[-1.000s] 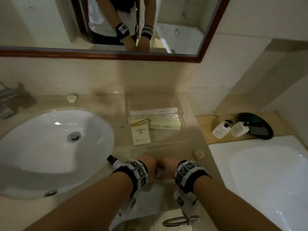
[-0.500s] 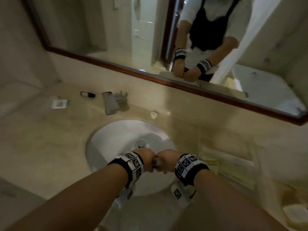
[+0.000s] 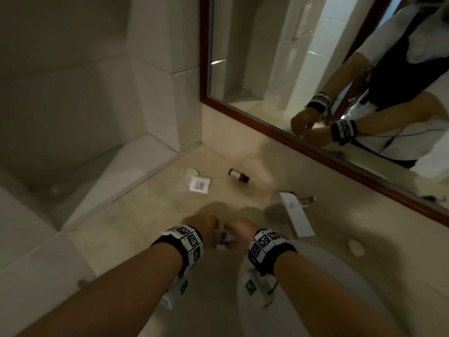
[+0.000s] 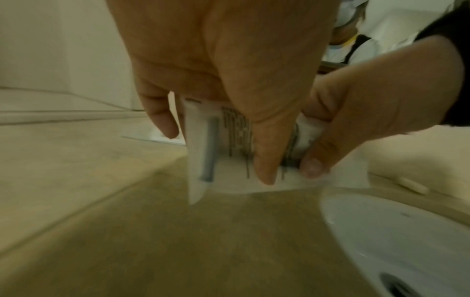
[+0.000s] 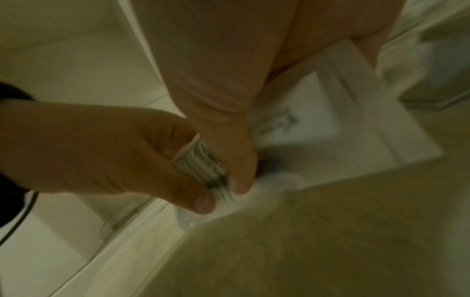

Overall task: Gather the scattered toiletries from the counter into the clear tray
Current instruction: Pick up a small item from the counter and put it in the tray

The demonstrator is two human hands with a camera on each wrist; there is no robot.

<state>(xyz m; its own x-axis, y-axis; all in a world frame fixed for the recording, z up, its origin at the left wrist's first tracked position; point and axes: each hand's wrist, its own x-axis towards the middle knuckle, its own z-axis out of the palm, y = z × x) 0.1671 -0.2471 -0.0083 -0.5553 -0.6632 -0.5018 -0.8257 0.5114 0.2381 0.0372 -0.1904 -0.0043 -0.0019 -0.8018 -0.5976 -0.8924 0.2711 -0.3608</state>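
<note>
Both my hands meet over the beige counter (image 3: 145, 215), just left of the sink. Between them is a small white packet (image 3: 224, 237) with dark printed lines. My left hand (image 3: 206, 226) pinches one end of the packet (image 4: 203, 150), thumb in front. My right hand (image 3: 241, 231) pinches its other end (image 5: 206, 160) between thumb and fingers. Farther back on the counter lie a flat white square sachet (image 3: 200, 185), a round white lid-like piece (image 3: 192, 171) and a small dark-capped bottle (image 3: 239, 175) on its side. The clear tray is out of view.
The white sink basin (image 3: 328, 288) lies under my right forearm, with the faucet (image 3: 297, 215) behind it and a small soap (image 3: 356, 247) to its right. A framed mirror (image 3: 315, 69) runs along the back wall. A tiled ledge (image 3: 109, 171) borders the counter's left.
The view swung left, from the tray past the sink to the counter's left end. My hands stayed together and moved left with it, now holding the white packet.
</note>
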